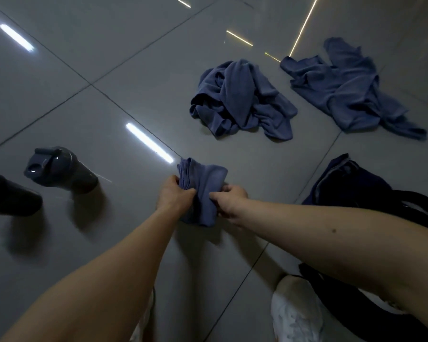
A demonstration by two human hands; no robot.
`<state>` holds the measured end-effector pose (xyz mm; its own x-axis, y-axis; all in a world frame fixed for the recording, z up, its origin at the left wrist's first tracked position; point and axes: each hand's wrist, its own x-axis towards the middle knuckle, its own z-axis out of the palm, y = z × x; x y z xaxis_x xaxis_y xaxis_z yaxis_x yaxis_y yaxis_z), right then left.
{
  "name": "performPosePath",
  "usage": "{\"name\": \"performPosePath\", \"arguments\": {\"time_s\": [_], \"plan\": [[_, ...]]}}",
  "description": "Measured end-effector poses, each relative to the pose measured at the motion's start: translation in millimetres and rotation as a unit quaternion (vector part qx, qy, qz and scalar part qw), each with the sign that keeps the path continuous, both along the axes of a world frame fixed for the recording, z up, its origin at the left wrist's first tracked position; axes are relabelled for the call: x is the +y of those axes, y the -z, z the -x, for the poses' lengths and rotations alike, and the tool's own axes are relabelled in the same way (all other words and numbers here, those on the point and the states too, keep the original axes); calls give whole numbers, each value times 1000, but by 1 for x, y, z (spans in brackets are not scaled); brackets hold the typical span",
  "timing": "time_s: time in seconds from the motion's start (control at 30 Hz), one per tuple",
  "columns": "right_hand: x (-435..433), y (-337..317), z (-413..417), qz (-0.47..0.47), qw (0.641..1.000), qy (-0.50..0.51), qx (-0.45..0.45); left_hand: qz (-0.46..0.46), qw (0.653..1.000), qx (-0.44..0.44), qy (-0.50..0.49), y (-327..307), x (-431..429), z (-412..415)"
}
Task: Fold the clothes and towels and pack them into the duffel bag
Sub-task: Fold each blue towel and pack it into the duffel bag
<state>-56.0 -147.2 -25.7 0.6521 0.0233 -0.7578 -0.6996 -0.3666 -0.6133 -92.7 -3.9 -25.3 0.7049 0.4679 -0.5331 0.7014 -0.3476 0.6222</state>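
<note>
Left grip (176,195) and right grip (230,201) each pinch a side of the folded blue cloth (208,178), likely so its layers hold together for the duffel bag (344,186) nearby.

Three blue fabric pieces: a folded bundle (205,181), a crumpled heap (240,99), a spread garment (351,90). Two lidded bottles: a blue-grey bottle (59,169), a black bottle (10,193). One navy duffel bag (344,183). One white shoe (294,312).

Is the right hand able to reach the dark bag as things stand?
Probably yes: the bag lies close beside the right hand, nothing between, though that hand grips the folded cloth.
</note>
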Motion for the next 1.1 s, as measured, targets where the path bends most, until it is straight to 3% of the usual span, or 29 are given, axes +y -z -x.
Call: {"name": "performPosePath", "arguments": {"time_s": [0.3,0.43,0.53,0.87,1.0,1.1], "plan": [[-87,-119,-32,-25,996,-51,-73,6,984,-142,105,-97,-89,-25],[-154,-172,-33,-34,995,-34,-83,86,961,-211,158,-138,-150,-29],[-202,-191,-27,-22,996,31,-85,103,947,-217,214,-159,-201,-25],[-343,-203,46,-64,982,164,-61,25,913,-183,363,-167,-336,-1],[-381,-194,63,64,990,101,-77,14,907,-167,386,-153,-364,12],[-407,-186,79,220,967,-71,-104,26,906,-147,395,-140,-378,14]]}}
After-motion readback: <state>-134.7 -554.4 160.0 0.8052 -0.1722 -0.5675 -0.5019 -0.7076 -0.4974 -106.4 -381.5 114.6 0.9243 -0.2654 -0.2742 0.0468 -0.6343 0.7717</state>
